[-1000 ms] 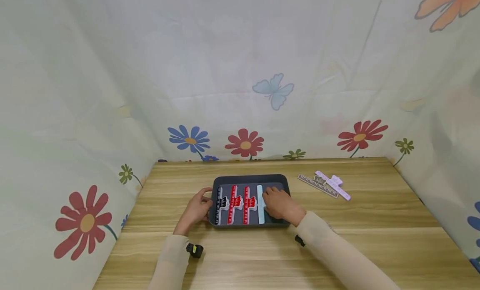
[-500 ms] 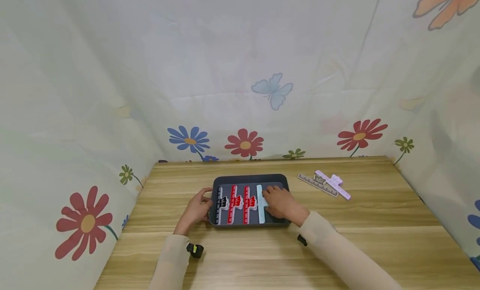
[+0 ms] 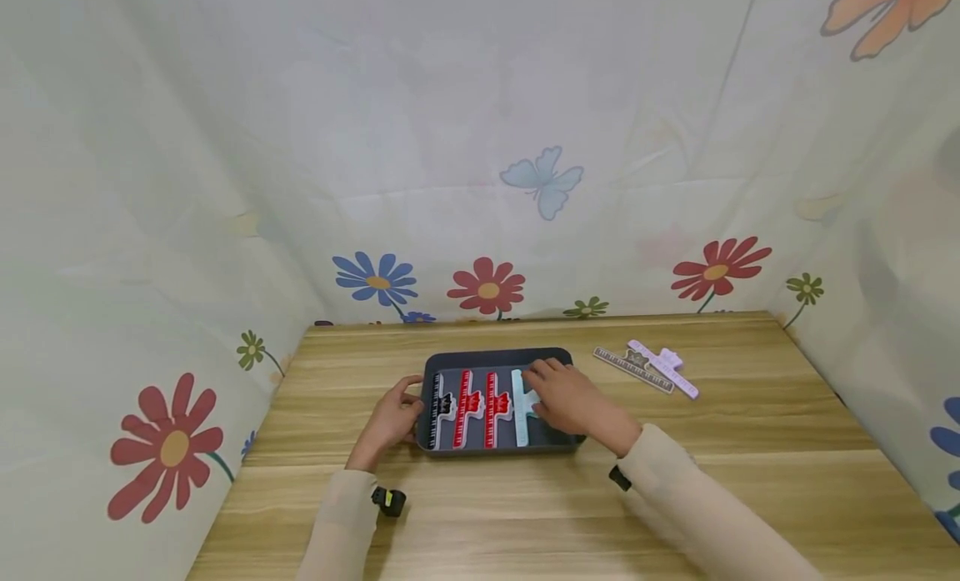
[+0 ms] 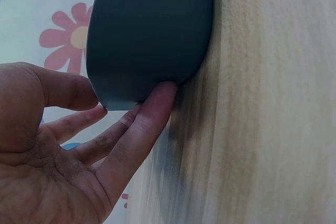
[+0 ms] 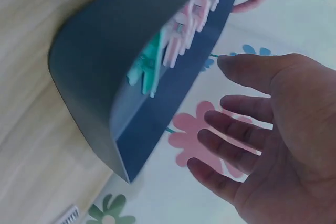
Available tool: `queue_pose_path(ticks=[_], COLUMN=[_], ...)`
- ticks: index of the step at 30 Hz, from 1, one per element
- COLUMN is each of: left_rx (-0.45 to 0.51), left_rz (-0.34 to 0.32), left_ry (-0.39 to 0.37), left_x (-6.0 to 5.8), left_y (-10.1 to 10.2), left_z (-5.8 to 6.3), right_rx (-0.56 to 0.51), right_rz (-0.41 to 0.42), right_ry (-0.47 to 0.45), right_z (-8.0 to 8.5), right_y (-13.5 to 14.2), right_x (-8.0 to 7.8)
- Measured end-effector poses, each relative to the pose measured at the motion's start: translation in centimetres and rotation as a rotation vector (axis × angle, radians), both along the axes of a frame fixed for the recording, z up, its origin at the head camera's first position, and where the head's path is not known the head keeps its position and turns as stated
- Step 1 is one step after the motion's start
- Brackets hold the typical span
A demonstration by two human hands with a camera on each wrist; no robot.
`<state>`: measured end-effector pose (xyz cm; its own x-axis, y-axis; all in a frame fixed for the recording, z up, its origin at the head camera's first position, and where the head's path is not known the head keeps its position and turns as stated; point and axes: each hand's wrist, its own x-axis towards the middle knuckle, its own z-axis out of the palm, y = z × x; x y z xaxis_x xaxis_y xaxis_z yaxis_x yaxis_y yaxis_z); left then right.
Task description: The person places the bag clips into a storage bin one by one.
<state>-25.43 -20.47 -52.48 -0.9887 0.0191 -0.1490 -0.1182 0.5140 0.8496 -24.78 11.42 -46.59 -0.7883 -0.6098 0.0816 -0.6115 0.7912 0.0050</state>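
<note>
Inside a dark grey tray [image 3: 540,358] lie a black piano-key clip [image 3: 434,414], two red piano-key clips, a left one [image 3: 462,410] and a right one [image 3: 491,410], and a light-blue piano-key clip [image 3: 521,406], roughly side by side. My left hand [image 3: 392,416] grips the tray's left end; in the left wrist view its thumb meets the rim and its fingers [image 4: 142,129] press the outer wall. My right hand [image 3: 573,398] hovers over the tray's right side, partly covering the light-blue clip's handle. Its fingers [image 5: 231,150] are spread and loosely bent, holding nothing.
On the wooden table [image 3: 480,523], right of the tray, a purple clip [image 3: 678,381] lies across a brown-grey piano-key clip [image 3: 630,368]. A flower-printed cloth [image 3: 420,147] stands behind the table and along both sides.
My right hand has lifted off the light-blue clip and drawn slightly right, uncovering more of its handle. My left hand stays on the tray.
</note>
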Motion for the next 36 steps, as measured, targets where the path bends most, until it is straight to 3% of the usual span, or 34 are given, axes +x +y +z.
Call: queue_pose_path(ticks=[6, 17, 36], left_rx=[-0.003, -0.013, -0.021], left_rz=[-0.001, 0.006, -0.003], left_ry=[0.005, -0.017, -0.005], left_x=[-0.1, 0.1, 0.0], left_y=[0.0, -0.1, 0.0], left_z=[-0.1, 0.1, 0.0], right_rx=[-0.06, -0.136, -0.082], right_rz=[0.043, -0.01, -0.025], right_ry=[0.084, 0.071, 0.101], right_z=[1.6, 3.8, 4.1], right_y=[1.2, 4.2, 9.0], right_x=[0.4, 0.3, -0.7])
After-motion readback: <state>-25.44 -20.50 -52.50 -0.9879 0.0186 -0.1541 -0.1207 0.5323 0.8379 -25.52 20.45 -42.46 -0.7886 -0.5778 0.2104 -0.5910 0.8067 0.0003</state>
